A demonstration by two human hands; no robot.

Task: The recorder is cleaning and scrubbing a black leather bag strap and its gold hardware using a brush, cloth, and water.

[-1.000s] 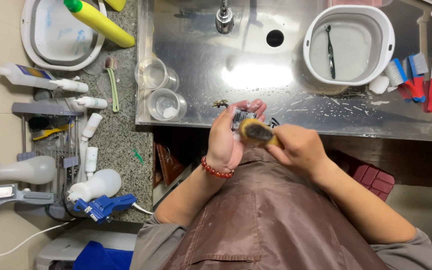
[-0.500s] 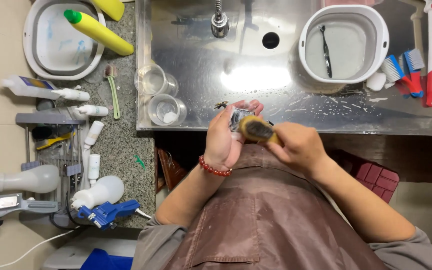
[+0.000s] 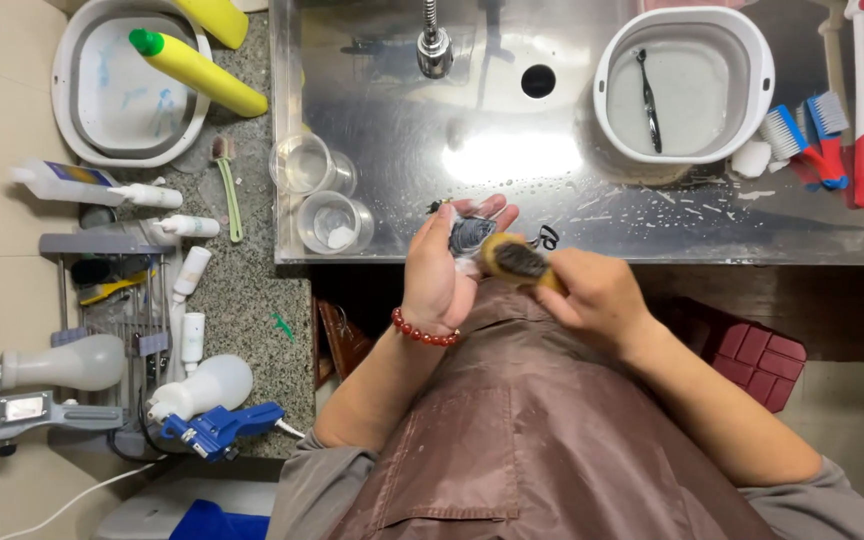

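Over the near edge of a steel sink (image 3: 512,140), my left hand (image 3: 442,270) cups a small dark grey item (image 3: 471,235) in its palm, fingers curled around it. A red bead bracelet circles that wrist. My right hand (image 3: 592,300) grips a wooden brush (image 3: 517,260) with dark bristles, pressed against the grey item. I wear a brown apron (image 3: 542,430). What the grey item is cannot be told.
A white basin (image 3: 682,80) with water and a dark tool sits in the sink's right. Blue and red brushes (image 3: 812,135) lie at far right. Two clear cups (image 3: 317,190) stand at the sink's left. Bottles, a yellow bottle (image 3: 192,70) and a wire rack (image 3: 112,290) crowd the granite counter.
My hands stay together at the sink edge; the brush has shifted slightly across the grey item. The view has drifted a little.
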